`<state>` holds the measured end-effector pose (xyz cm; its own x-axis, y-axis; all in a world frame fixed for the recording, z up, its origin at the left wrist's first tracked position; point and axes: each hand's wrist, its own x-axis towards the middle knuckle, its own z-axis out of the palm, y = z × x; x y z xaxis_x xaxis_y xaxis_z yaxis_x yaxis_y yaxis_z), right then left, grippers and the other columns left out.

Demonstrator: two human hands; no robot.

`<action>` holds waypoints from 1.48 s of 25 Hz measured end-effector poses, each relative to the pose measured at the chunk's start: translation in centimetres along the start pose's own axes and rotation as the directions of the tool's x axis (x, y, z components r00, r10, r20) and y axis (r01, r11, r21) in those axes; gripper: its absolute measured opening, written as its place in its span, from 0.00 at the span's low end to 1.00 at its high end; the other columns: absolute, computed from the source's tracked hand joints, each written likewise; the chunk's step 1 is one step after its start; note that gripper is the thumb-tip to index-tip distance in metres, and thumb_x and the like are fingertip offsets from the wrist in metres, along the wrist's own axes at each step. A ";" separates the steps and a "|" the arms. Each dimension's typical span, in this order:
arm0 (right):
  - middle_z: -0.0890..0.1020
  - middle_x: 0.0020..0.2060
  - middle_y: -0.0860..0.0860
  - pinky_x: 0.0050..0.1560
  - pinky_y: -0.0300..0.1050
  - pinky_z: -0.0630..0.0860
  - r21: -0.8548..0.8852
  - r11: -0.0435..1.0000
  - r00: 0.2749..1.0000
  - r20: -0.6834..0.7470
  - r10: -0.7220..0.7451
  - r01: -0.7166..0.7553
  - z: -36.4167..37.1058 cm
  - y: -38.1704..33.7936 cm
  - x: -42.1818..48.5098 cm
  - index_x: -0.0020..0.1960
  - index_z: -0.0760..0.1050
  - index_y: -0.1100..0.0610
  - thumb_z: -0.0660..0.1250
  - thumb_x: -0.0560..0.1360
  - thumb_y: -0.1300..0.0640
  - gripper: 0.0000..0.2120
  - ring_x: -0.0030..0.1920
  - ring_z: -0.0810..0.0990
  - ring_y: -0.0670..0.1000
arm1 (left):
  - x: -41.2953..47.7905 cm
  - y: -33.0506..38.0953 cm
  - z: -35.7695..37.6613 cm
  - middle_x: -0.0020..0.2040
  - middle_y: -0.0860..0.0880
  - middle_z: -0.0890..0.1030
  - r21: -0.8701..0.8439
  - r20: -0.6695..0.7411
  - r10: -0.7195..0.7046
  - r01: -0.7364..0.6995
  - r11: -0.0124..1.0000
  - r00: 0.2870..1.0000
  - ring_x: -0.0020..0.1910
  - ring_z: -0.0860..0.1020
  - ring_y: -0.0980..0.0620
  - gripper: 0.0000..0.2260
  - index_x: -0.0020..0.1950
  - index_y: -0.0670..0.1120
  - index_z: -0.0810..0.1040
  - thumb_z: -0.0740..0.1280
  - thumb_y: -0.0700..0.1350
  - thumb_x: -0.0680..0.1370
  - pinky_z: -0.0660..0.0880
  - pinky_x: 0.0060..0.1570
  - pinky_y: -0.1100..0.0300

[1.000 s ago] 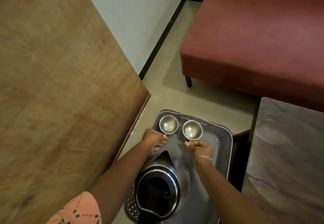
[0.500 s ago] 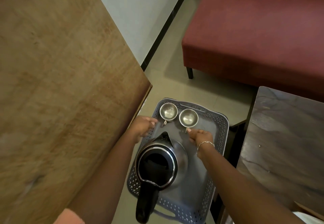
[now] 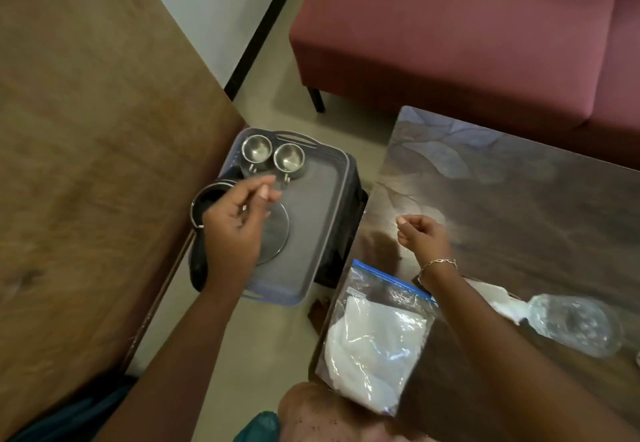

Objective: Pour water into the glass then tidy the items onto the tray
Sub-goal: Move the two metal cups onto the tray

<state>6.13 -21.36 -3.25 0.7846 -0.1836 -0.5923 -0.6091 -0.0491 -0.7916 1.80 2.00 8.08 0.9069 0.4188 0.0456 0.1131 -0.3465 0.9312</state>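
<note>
Tray [image 3: 311, 206] with kettle [image 3: 207, 206] and two cups [image 3: 273, 157] under loosely curled, empty left hand [image 3: 235, 223], right hand [image 3: 422, 234] clenched beside it.

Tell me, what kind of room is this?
Probably a living room: a red sofa by the wall, a low dark table before it, and a tray with two metal cups on the floor.

Setting: domestic living room. Evidence: maroon upholstered sofa [image 3: 467, 36] on dark legs; pale tiled floor [image 3: 273, 95] with black skirting along a white wall [image 3: 214, 2]; low dark wooden desk [image 3: 519, 192] before the sofa; grey plastic tray [image 3: 311, 206] carrying two steel cups [image 3: 273, 156] and a kettle [image 3: 207, 206].
</note>
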 end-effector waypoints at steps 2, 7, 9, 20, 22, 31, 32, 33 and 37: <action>0.78 0.35 0.53 0.49 0.50 0.75 -0.053 0.998 0.999 -0.038 -0.033 0.031 -3.4 0.7 -1.1 0.46 0.76 0.60 0.68 0.73 0.61 0.03 0.39 0.75 0.52 | -3.0 0.3 2.2 0.41 0.48 0.83 0.036 0.057 -0.031 0.029 0.999 0.998 0.39 0.80 0.52 0.10 0.53 0.49 0.78 0.63 0.37 0.78 0.77 0.40 0.55; 0.79 0.42 0.56 0.52 0.50 0.75 -0.135 0.987 0.991 -0.092 -0.097 0.084 -10.1 2.3 -3.4 0.49 0.77 0.61 0.67 0.73 0.62 0.05 0.44 0.77 0.53 | -10.5 -1.3 6.9 0.46 0.48 0.83 0.183 0.272 -0.230 0.184 0.966 0.934 0.43 0.80 0.57 0.09 0.50 0.51 0.80 0.66 0.38 0.76 0.74 0.42 0.66; 0.79 0.40 0.55 0.49 0.49 0.74 -0.143 0.988 0.993 -0.093 -0.077 0.063 -11.7 3.3 -4.2 0.47 0.77 0.60 0.66 0.74 0.63 0.03 0.42 0.76 0.53 | -13.4 -3.2 8.2 0.52 0.46 0.81 0.380 0.389 -0.267 0.110 0.918 0.882 0.51 0.78 0.49 0.08 0.53 0.47 0.80 0.67 0.39 0.75 0.73 0.49 0.59; 0.71 0.31 0.54 0.33 0.41 0.72 -0.101 0.759 0.754 0.090 0.651 -0.643 -10.1 13.9 -9.9 0.41 0.72 0.59 0.67 0.72 0.65 0.05 0.30 0.67 0.48 | -19.5 -9.1 9.1 0.52 0.45 0.78 0.832 0.540 -0.723 -0.145 0.536 0.430 0.51 0.77 0.47 0.06 0.46 0.44 0.75 0.68 0.46 0.74 0.74 0.51 0.55; 0.73 0.35 0.55 0.34 0.41 0.73 -0.130 0.719 0.708 0.122 0.695 -0.683 -9.2 14.8 -11.0 0.44 0.72 0.58 0.70 0.71 0.63 0.07 0.34 0.70 0.49 | -19.6 -10.0 8.9 0.52 0.45 0.77 0.815 0.561 -0.731 -0.105 0.570 0.389 0.50 0.76 0.48 0.03 0.44 0.46 0.74 0.67 0.44 0.74 0.73 0.52 0.56; 0.77 0.44 0.57 0.45 0.48 0.73 -0.144 0.753 0.759 0.020 0.651 -0.642 -6.5 16.5 -10.7 0.38 0.69 0.58 0.70 0.71 0.62 0.10 0.45 0.74 0.54 | -20.1 -13.1 8.9 0.66 0.44 0.67 0.771 0.630 -0.727 -0.109 0.627 0.274 0.62 0.69 0.46 0.14 0.61 0.43 0.71 0.64 0.41 0.76 0.69 0.62 0.56; 0.77 0.44 0.58 0.44 0.47 0.72 -0.108 0.762 0.765 0.010 0.644 -0.639 -6.2 16.5 -10.6 0.37 0.69 0.58 0.70 0.71 0.62 0.10 0.43 0.75 0.54 | -20.2 -13.3 8.8 0.66 0.44 0.67 0.765 0.637 -0.721 -0.106 0.635 0.272 0.63 0.69 0.46 0.15 0.62 0.43 0.71 0.64 0.41 0.76 0.69 0.62 0.56; 0.77 0.44 0.58 0.41 0.46 0.73 -0.083 0.773 0.775 0.005 0.632 -0.630 -6.0 16.4 -10.5 0.39 0.71 0.58 0.69 0.72 0.63 0.07 0.40 0.75 0.53 | -20.3 -13.4 8.6 0.66 0.44 0.67 0.756 0.646 -0.712 -0.102 0.647 0.276 0.63 0.69 0.46 0.15 0.62 0.43 0.70 0.64 0.41 0.76 0.69 0.62 0.57; 0.80 0.50 0.61 0.50 0.52 0.77 -0.158 0.830 0.839 0.020 0.544 -0.535 -5.5 15.7 -10.4 0.55 0.75 0.66 0.66 0.73 0.66 0.11 0.45 0.78 0.56 | -20.9 -12.3 7.1 0.57 0.46 0.74 0.724 0.638 -0.619 -0.082 0.685 0.458 0.53 0.74 0.49 0.12 0.59 0.45 0.71 0.63 0.40 0.76 0.71 0.52 0.58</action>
<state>-12.26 -25.60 -8.72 0.3287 -0.1611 -0.9306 -0.9436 -0.0981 -0.3163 -15.65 -8.47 -6.92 0.6042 -0.1294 -0.7862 0.2965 -0.8793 0.3727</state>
